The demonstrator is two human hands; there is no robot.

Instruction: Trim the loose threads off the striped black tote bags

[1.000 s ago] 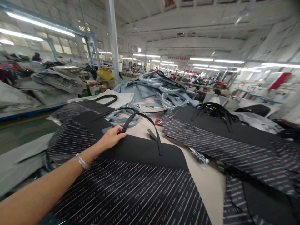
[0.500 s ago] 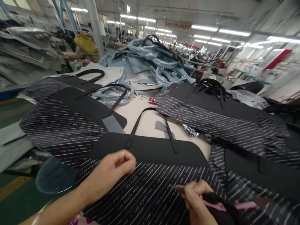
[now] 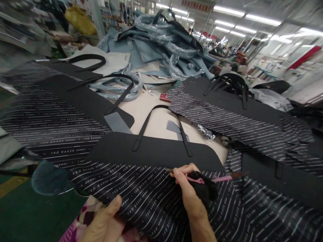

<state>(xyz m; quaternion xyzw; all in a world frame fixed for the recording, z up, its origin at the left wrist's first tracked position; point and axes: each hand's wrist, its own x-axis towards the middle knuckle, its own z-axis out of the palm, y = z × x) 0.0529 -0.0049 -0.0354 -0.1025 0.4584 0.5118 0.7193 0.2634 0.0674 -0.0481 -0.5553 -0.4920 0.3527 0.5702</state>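
Note:
My left hand [image 3: 106, 220] is at the near edge of the black striped fabric [image 3: 141, 191], its thumb on top and its other fingers partly under the edge. Pinched in my right hand [image 3: 185, 183] is a slim pointed tool [image 3: 171, 170], its tip close to the seam where the fabric meets a plain black panel [image 3: 161, 153]. Pink and black parts, whose exact kind I cannot make out, show beside the right hand. Two ends of a black strap handle [image 3: 145, 126] are attached to the panel.
More striped bag pieces lie left [image 3: 58, 124] and right [image 3: 227, 124] on the pale table [image 3: 158, 127]. Behind are a red-and-white box [image 3: 165, 97], plastic-wrapped coils [image 3: 118, 87] and a heap of blue-grey pieces [image 3: 146, 53]. A round stool [image 3: 51, 178] stands at lower left.
My left hand has come down from above the fabric to its near edge. My right hand has moved up and left with the tool, towards the panel seam. The view has tilted down.

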